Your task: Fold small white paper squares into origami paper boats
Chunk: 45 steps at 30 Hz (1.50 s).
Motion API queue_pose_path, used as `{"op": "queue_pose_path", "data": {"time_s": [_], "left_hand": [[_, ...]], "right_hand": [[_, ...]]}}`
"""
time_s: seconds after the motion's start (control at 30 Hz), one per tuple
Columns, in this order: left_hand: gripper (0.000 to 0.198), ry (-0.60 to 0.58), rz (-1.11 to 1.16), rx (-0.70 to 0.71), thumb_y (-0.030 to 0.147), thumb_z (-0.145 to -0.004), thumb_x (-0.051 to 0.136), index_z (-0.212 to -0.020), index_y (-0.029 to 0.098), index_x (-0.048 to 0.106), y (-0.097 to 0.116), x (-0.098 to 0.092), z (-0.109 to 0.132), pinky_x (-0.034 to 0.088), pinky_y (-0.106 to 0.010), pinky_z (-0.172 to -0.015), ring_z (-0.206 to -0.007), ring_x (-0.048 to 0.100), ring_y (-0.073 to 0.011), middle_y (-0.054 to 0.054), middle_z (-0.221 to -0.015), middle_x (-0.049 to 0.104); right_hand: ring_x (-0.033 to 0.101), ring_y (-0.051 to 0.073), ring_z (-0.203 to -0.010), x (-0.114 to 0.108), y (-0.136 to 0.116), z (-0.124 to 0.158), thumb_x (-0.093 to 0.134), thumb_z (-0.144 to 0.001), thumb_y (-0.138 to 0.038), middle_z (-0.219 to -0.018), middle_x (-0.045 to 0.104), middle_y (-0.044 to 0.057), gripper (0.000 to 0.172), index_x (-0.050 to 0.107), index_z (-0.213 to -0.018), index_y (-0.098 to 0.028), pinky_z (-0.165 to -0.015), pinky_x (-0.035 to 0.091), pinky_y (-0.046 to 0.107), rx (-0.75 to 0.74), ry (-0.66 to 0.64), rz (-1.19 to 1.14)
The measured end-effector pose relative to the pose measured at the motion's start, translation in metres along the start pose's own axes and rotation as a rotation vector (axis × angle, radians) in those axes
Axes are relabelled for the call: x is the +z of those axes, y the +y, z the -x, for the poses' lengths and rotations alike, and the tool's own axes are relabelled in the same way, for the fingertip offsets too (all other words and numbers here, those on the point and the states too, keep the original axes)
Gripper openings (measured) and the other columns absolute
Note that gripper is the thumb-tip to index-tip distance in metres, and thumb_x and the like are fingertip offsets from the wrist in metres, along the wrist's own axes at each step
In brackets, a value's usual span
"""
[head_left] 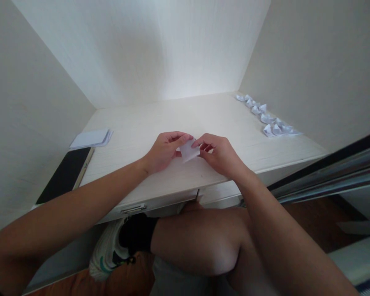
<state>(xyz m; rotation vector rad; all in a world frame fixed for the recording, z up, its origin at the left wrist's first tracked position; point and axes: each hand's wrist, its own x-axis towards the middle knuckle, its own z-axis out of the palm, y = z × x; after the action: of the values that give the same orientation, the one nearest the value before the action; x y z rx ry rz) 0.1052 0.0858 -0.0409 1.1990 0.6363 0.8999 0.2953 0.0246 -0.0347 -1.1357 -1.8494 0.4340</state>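
A small piece of folded white paper (189,151) is held up between both hands over the front part of the white desk (135,164). My left hand (165,151) pinches its left and upper edge, thumb across the near face. On the other side my right hand (217,151) grips the right edge between thumb and curled fingers. The fingers behind the paper are partly hidden. Several small folded paper shapes (267,119), like little boats, lie in a line along the right wall.
A stack of white paper sheets (89,138) lies at the desk's left, behind a dark flat notebook or tablet (66,174). Below the front edge is a drawer handle (133,209). My bent leg (200,238) and shoe (107,250) are under the desk.
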Motion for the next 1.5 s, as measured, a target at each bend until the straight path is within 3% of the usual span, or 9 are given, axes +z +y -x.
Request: {"op": "queue_pose_path", "data": {"time_s": [0.17,0.27,0.43,0.57,0.67,0.87,1.03,1.27,1.5], "left_hand": [[0.035,-0.071,0.122,-0.096,0.027,-0.064,0.098,-0.086,0.014,0.074,0.004,-0.003,-0.001,0.066,-0.040,-0.068,-0.076,0.073,-0.0199,-0.003,-0.082,0.074],[0.042,-0.093,0.138,-0.109,0.027,-0.062,0.099,-0.094,0.015,0.075,0.007,-0.005,-0.002,0.066,-0.036,-0.063,-0.069,0.072,-0.0173,-0.001,-0.078,0.074],[0.043,-0.079,0.021,-0.043,0.030,-0.062,0.099,-0.096,0.014,0.078,0.006,-0.007,-0.005,0.057,-0.023,-0.056,-0.063,0.071,-0.0132,-0.002,-0.075,0.076],[0.034,-0.097,-0.057,0.022,0.034,-0.069,0.095,-0.091,0.014,0.078,0.003,-0.004,-0.004,0.059,-0.028,-0.061,-0.064,0.074,-0.0178,-0.005,-0.071,0.077],[0.028,-0.076,-0.111,0.088,0.035,-0.071,0.092,-0.085,0.015,0.079,0.001,-0.003,-0.003,0.059,-0.028,-0.066,-0.066,0.074,-0.0161,-0.005,-0.074,0.079],[0.024,-0.039,-0.188,0.144,0.034,-0.074,0.089,-0.089,0.016,0.082,0.002,-0.002,-0.004,0.063,-0.031,-0.067,-0.068,0.075,-0.0176,-0.006,-0.080,0.081],[0.029,-0.029,-0.190,0.153,0.038,-0.072,0.090,-0.087,0.016,0.080,0.002,-0.001,-0.002,0.066,-0.037,-0.063,-0.065,0.075,-0.0196,-0.005,-0.079,0.080],[0.014,0.008,-0.262,0.201,0.027,-0.071,0.088,-0.077,0.017,0.080,0.002,-0.003,-0.003,0.060,-0.030,-0.070,-0.070,0.074,-0.0174,-0.006,-0.078,0.080],[0.012,0.062,-0.259,0.212,0.024,-0.071,0.086,-0.077,0.017,0.080,0.003,-0.004,-0.004,0.057,-0.030,-0.073,-0.073,0.072,-0.0164,-0.006,-0.080,0.080]], "right_hand": [[0.072,0.018,-0.082,-0.002,-0.006,-0.001,0.066,-0.087,-0.006,-0.091,0.079,0.003,0.022,0.080,-0.087,-0.024,-0.075,0.054,0.031,-0.137,0.017,0.005],[0.074,0.019,-0.084,-0.003,-0.010,-0.001,0.065,-0.091,-0.010,-0.092,0.080,0.004,0.023,0.082,-0.088,-0.025,-0.076,0.055,0.032,-0.165,0.001,-0.017],[0.073,0.018,-0.081,-0.005,-0.012,0.000,0.069,-0.091,-0.014,-0.089,0.081,0.002,0.019,0.083,-0.086,-0.027,-0.074,0.054,0.031,-0.098,-0.037,-0.005],[0.069,0.016,-0.071,-0.005,-0.013,-0.001,0.074,-0.089,-0.012,-0.082,0.081,-0.001,0.016,0.082,-0.082,-0.025,-0.068,0.049,0.029,0.030,-0.020,0.023],[0.064,0.015,-0.065,-0.004,-0.013,-0.001,0.076,-0.087,-0.012,-0.076,0.079,-0.001,0.014,0.082,-0.080,-0.024,-0.065,0.046,0.028,0.082,0.003,0.038],[0.061,0.015,-0.066,-0.005,-0.009,-0.002,0.074,-0.091,-0.015,-0.075,0.074,0.001,0.014,0.081,-0.081,-0.022,-0.067,0.045,0.029,0.034,-0.001,0.079],[0.063,0.016,-0.077,-0.005,-0.006,-0.002,0.065,-0.097,-0.016,-0.087,0.070,0.005,0.020,0.078,-0.083,-0.020,-0.069,0.046,0.029,-0.002,-0.045,0.086],[0.060,0.015,-0.069,-0.003,-0.010,0.000,0.068,-0.094,-0.022,-0.077,0.069,0.002,0.020,0.072,-0.075,-0.020,-0.066,0.047,0.028,0.067,-0.046,0.001],[0.063,0.015,-0.073,-0.003,-0.010,0.000,0.072,-0.091,-0.028,-0.087,0.072,0.004,0.013,0.077,-0.081,-0.021,-0.063,0.047,0.027,0.076,-0.118,-0.134]]}}
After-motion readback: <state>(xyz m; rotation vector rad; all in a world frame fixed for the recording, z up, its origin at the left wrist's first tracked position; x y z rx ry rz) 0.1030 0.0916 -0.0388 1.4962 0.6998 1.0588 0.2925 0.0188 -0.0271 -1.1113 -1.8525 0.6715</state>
